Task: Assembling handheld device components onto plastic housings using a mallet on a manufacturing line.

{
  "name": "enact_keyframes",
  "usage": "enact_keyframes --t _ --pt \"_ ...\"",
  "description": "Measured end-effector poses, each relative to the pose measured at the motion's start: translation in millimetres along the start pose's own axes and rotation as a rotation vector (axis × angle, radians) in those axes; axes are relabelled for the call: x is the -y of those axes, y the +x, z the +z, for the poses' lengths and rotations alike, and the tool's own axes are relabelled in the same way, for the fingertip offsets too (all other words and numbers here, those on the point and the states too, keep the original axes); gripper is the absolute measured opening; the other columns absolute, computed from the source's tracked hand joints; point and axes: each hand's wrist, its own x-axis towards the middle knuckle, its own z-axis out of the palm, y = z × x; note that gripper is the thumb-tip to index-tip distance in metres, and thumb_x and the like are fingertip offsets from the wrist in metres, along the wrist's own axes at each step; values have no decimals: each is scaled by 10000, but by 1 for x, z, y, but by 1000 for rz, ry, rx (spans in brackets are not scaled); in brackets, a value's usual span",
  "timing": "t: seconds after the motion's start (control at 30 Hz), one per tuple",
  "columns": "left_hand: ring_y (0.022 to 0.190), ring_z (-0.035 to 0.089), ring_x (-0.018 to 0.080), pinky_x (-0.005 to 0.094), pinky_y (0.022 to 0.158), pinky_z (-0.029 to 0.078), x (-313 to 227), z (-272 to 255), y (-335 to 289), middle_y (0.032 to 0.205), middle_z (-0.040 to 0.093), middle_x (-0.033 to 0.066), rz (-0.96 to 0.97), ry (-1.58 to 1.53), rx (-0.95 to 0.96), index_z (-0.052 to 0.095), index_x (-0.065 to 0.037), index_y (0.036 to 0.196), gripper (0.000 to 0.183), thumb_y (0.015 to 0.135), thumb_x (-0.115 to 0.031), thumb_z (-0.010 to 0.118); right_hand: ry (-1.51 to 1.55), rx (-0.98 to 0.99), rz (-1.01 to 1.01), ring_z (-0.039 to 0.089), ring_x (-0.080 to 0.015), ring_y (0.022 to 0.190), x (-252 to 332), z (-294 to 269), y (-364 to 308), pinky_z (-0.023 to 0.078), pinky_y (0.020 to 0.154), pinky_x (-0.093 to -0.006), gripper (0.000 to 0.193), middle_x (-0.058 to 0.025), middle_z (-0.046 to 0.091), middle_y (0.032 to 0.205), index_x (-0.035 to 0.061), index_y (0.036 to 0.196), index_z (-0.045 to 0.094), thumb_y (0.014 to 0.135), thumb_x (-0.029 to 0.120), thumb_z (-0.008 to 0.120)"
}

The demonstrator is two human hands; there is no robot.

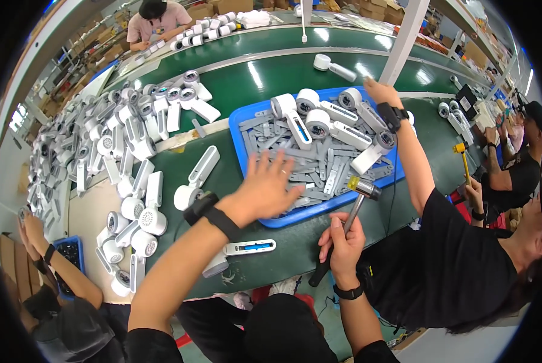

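Note:
My left hand [268, 187] is spread flat, palm down, over the near left part of a blue tray [237, 142]. Under and around its fingers lie many loose grey plastic strips [331, 166]. My right hand [346, 242] is wrapped round the shaft of a hammer [357, 209]. Its head, with a clear yellowish face, points up beside the tray's near right edge. Several white handheld devices with round heads [298, 128] rest on the strips. Just below my left wrist, an opened white device [249, 247] lies on the green table, its slot showing blue inside.
A large heap of white devices [125, 130] covers the left side. One device [203, 166] lies left of the tray. A co-worker's hand [381, 92] reaches past the tray's right end, by a white post [404, 45]. Another person holds a yellow hammer [463, 158]. Someone sits at the far left.

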Motion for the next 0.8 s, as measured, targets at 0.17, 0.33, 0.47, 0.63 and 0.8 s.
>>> enact_keyframes --t 0.17,0.33,0.47,0.63,0.8 --pt "1530 256 490 588 1258 155 -14 6 -5 1639 322 275 92 -152 -68 446 -12 1531 603 1074 -404 462 24 24 -4 500 -122 387 -1 0 0 381 359 -248 164 -110 624 662 0 1153 550 1080 146 549" --pt "1189 621 401 507 1061 461 34 -16 14 1215 688 223 73 -314 -495 687 -11 1219 292 942 -80 622 10 11 -16 485 -138 362 1 0 1 381 349 -248 180 -123 616 636 -14 1146 551 1075 151 545" --pt "1022 654 413 507 950 502 98 -32 35 996 721 218 -152 -82 -640 757 -10 1060 216 873 -51 658 5 27 4 484 -136 362 2 2 1 380 349 -247 179 -124 616 638 -16 1144 549 1075 149 543" --pt "1044 650 376 488 978 488 125 -27 49 980 735 168 -145 31 -537 790 -47 959 164 842 -144 728 -13 25 10 482 -134 362 2 3 1 376 348 -247 170 -126 616 642 -23 1147 543 1077 131 530" --pt "1110 618 354 461 1028 456 126 -19 63 1059 731 137 -141 98 -547 786 -72 1035 221 836 -156 741 -18 32 22 481 -133 362 2 3 2 375 348 -247 166 -126 615 643 -25 1152 541 1078 123 523"
